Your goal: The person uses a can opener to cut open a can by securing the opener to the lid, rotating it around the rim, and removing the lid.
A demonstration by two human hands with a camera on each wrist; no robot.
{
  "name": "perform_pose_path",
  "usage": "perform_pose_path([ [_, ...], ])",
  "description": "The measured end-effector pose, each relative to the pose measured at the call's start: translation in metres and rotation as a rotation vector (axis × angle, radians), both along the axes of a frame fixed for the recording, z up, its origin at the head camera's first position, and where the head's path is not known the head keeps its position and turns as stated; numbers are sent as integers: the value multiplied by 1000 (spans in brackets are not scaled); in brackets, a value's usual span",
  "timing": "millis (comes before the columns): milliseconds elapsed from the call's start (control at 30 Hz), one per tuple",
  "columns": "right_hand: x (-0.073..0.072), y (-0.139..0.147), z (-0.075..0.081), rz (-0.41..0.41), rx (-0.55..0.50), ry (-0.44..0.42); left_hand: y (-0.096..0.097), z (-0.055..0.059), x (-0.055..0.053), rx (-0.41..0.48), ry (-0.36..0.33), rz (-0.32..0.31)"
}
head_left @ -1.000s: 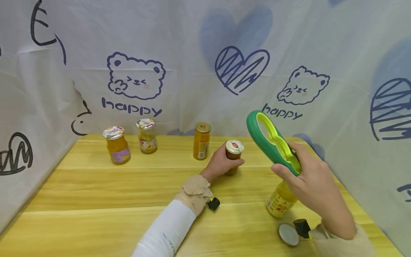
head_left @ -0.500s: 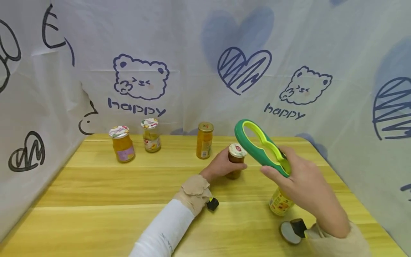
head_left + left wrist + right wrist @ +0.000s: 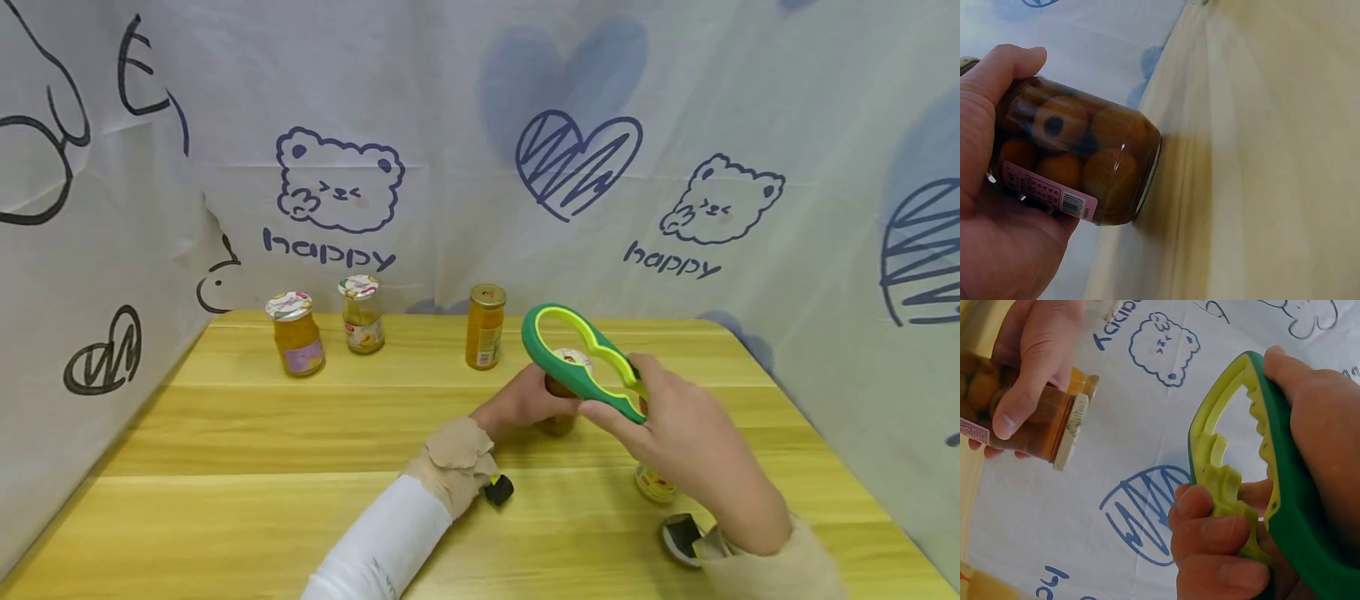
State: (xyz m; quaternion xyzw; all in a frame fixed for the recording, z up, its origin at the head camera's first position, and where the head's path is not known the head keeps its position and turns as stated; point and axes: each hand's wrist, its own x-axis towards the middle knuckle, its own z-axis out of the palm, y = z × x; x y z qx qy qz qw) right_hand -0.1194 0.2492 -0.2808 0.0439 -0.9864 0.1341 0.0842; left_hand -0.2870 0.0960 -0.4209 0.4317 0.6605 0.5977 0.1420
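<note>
My left hand (image 3: 525, 402) grips a glass jar (image 3: 1100, 134) of brown round fruit around its side, thumb on one side and fingers on the other. In the left wrist view, the jar's base meets the wooden table, and its label is pink with a barcode. Its pale lid (image 3: 1071, 431) shows in the right wrist view, still on the jar. My right hand (image 3: 693, 433) holds a green jar opener (image 3: 551, 360) with a yellow toothed inner edge. In the head view the opener overlaps the lid; in the right wrist view the two are apart.
Toward the back stand an orange jar with a purple label (image 3: 303, 357), a paler jar (image 3: 364, 325) and a tall gold-lidded jar (image 3: 486, 329). Partly under my right arm are a yellow jar (image 3: 655, 485) and a loose lid (image 3: 681, 552). White printed cloth (image 3: 450, 208) hangs behind the table.
My right hand has moved left and slightly down with the jar opener, which now overlaps the held jar's lid in the head view. My left hand keeps its grip. The head view has shifted slightly.
</note>
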Motion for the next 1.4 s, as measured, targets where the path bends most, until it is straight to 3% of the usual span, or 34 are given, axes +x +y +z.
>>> perform_pose_path([
  [233,-1,-10,-7,-69,74,20,1,-2,6,18,16,-58],
  [433,-3,-18,-14,-119,149,-26,2,1,13,-40,99,-7],
  [633,-10,-22,-23,-105,139,-42,1,1,14,-57,180,-66],
  [867,-14,-24,-35,-106,144,13,-4,1,17,-33,15,-168],
  [933,-14,-25,-37,-109,150,24,-6,1,18,-48,3,-176],
  [1167,-15,-26,-41,-122,166,28,-10,0,18,-121,30,-145],
  [1400,-17,-26,-45,-132,186,40,-12,2,21,-191,-11,-81],
])
